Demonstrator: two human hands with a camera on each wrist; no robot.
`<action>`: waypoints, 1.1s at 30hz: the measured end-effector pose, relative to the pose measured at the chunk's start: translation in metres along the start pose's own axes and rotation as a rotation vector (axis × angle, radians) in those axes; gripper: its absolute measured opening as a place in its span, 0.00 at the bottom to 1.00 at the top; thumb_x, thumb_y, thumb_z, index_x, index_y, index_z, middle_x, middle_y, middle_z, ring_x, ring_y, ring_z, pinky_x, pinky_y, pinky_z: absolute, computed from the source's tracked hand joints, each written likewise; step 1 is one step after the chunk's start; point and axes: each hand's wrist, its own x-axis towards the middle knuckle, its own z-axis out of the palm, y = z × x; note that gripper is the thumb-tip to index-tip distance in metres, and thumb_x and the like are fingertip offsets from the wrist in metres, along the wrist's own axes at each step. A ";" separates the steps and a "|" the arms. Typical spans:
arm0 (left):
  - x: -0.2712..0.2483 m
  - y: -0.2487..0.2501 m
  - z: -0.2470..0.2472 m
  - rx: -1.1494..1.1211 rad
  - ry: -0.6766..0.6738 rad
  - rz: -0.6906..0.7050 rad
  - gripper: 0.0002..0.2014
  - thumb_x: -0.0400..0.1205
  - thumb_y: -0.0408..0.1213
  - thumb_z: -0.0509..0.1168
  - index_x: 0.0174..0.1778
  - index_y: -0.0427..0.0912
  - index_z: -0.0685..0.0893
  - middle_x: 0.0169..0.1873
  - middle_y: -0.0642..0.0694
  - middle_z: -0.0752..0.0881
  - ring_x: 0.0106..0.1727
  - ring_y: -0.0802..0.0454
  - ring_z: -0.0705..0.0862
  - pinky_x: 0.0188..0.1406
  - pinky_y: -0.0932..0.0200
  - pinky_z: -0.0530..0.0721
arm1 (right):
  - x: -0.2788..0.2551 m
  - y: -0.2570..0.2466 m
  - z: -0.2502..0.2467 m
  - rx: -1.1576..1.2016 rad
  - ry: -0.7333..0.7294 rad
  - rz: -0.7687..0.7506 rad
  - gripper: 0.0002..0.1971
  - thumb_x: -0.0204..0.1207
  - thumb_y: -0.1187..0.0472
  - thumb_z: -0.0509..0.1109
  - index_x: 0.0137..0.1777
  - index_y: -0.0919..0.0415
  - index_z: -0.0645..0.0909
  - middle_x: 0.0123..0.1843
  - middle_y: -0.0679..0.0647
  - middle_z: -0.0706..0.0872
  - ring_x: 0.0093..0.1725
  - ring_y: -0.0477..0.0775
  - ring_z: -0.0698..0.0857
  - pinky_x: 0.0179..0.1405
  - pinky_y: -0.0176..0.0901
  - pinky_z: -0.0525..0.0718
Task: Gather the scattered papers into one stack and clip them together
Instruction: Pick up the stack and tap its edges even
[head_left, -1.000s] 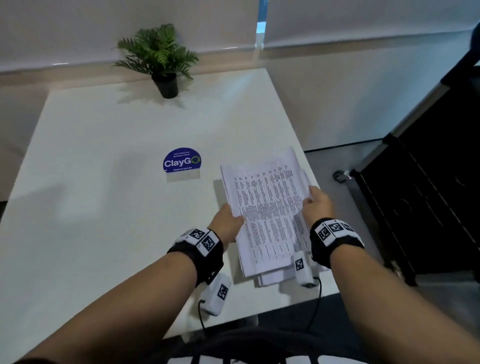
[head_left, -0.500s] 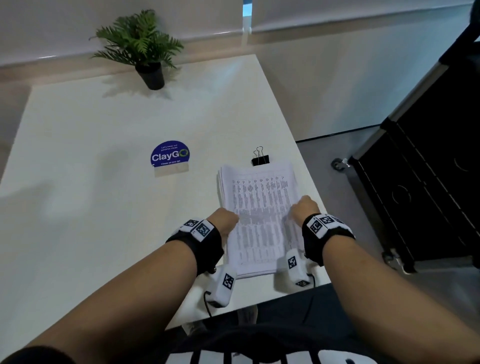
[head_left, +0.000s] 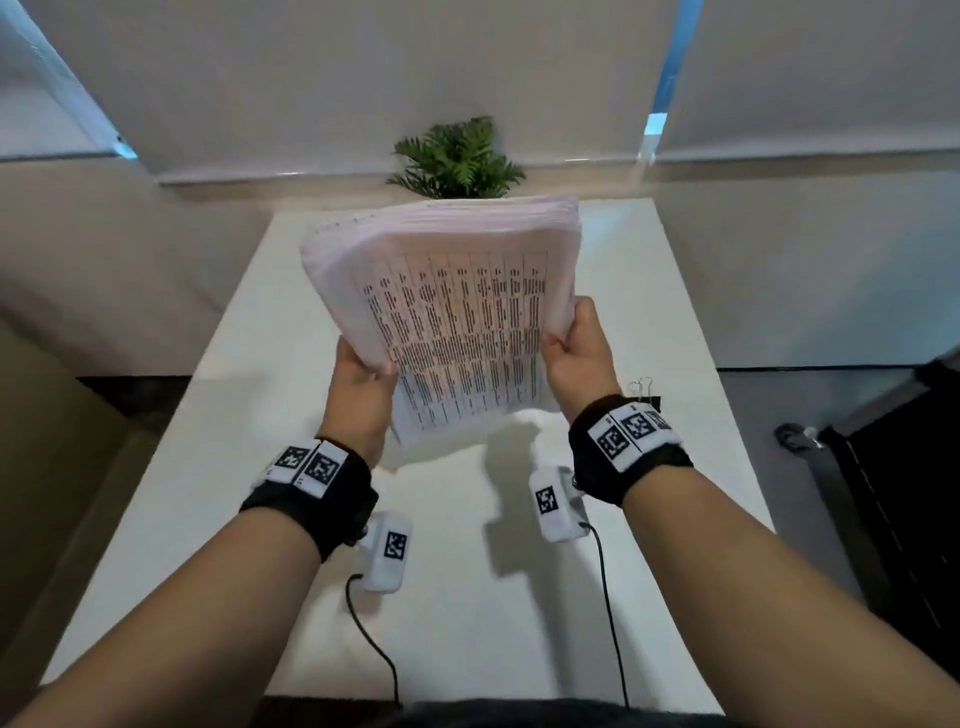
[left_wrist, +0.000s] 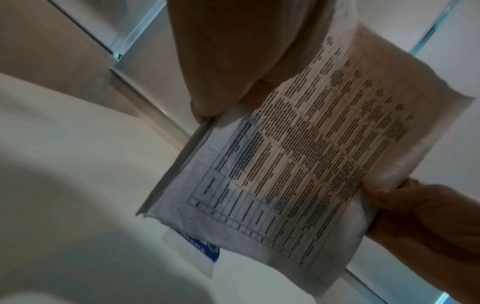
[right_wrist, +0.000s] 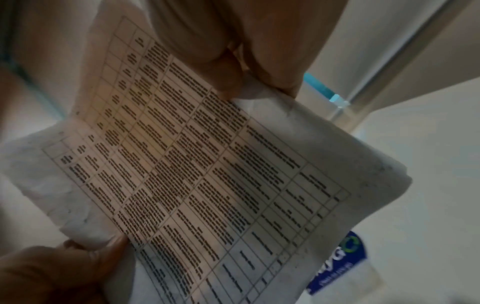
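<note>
Both hands grip the paper stack (head_left: 457, 322) above the table (head_left: 208, 467): left hand (head_left: 358, 387) clasps one edge, right hand (head_left: 579, 353) pinches the other; binder clip (head_left: 644, 392) lies beside the right wrist.

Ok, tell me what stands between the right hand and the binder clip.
Nothing visible. The binder clip sits on the table just beyond the right hand. But that hand and the left hand both grip the paper stack, held off the table, so one must let go first.
</note>
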 end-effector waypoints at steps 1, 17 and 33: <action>0.001 0.008 -0.007 -0.030 0.018 0.021 0.26 0.83 0.17 0.56 0.69 0.51 0.73 0.66 0.51 0.83 0.68 0.56 0.81 0.66 0.55 0.80 | 0.002 -0.008 0.008 0.038 -0.007 -0.032 0.14 0.80 0.73 0.56 0.53 0.51 0.68 0.47 0.48 0.81 0.49 0.47 0.81 0.48 0.42 0.83; 0.041 -0.027 -0.053 -0.055 0.064 -0.109 0.23 0.81 0.22 0.65 0.71 0.42 0.76 0.63 0.38 0.85 0.66 0.43 0.83 0.66 0.40 0.82 | 0.015 0.022 0.076 0.099 -0.031 0.106 0.12 0.80 0.72 0.57 0.58 0.57 0.68 0.48 0.50 0.78 0.48 0.47 0.78 0.47 0.43 0.79; 0.054 -0.037 -0.062 -0.046 -0.009 -0.166 0.22 0.76 0.30 0.70 0.67 0.39 0.81 0.58 0.39 0.89 0.62 0.40 0.86 0.66 0.34 0.82 | 0.027 -0.051 0.114 -1.256 -0.260 -0.642 0.30 0.73 0.64 0.63 0.77 0.53 0.63 0.71 0.49 0.76 0.83 0.58 0.59 0.76 0.76 0.39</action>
